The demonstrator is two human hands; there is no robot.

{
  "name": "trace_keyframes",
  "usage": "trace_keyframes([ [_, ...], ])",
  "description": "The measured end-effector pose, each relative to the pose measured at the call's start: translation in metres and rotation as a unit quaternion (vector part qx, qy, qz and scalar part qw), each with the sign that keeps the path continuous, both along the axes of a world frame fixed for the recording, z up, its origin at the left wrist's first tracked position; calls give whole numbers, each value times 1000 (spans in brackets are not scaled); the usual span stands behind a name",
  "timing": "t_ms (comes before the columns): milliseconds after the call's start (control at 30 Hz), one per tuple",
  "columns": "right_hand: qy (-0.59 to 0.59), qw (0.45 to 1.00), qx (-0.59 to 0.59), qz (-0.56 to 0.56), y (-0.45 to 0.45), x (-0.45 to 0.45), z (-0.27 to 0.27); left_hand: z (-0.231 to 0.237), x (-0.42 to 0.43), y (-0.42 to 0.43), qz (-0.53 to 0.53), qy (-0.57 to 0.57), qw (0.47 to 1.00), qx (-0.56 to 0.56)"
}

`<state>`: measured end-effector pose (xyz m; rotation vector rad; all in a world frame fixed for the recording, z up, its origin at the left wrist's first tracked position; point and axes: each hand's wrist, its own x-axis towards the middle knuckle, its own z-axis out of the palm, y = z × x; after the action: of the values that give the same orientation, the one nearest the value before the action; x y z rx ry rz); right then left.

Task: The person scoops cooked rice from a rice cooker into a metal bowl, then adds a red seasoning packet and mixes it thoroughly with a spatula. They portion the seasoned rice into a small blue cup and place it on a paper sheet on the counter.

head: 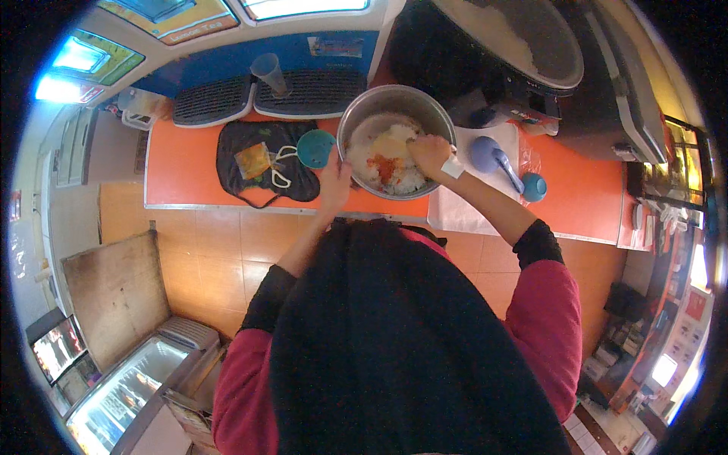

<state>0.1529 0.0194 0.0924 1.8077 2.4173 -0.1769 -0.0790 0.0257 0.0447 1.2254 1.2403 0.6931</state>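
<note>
A deep metal pot [350, 122] stands on the orange counter, with white rice [369, 133], a pale yellow patch and a red-orange seasoning or sauce [387, 166] inside. My left hand [335, 181] rests against the pot's left rim. Over the right side of the pot, my right hand [430, 152] is curled with its fingers low by the rice; whether it holds a utensil is hidden. A teal bowl [316, 149] sits just left of the pot. Beside that, a clear packet of orange food [253, 160] lies on a black cloth bag [233, 136] with white handles or cords.
Right of the pot, a blue-purple ladle or scoop [484, 153] and a small teal cup [534, 187] lie by a white cloth [463, 210]. A large open rice cooker [560, 74] stands behind. Black trays [213, 99] and a clear plastic cup [268, 71] are at the back left.
</note>
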Motion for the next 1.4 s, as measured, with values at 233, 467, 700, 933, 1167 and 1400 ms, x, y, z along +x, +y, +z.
trace_keyframes([
  [233, 28, 998, -28, -42, 9, -4, -16, -16, 11, 5, 42, 87, 946, 311],
  [467, -54, 996, -32, -69, -26, -32, 19, -2, 11, -4, 33, -18, 989, 146],
  [700, -46, 996, 17, -74, 4, -34, -5, -11, 8, -1, 14, 3, 979, 203],
  [933, -22, 997, 34, -67, 10, -13, -23, -7, 12, -4, 53, 9, 978, 203],
  [1167, -28, 990, -113, -78, -28, -26, -3, 3, 17, -6, 90, 2, 981, 169],
  [1400, 18, 996, 24, -85, 6, -34, -18, -7, 14, -4, 63, 6, 978, 197],
])
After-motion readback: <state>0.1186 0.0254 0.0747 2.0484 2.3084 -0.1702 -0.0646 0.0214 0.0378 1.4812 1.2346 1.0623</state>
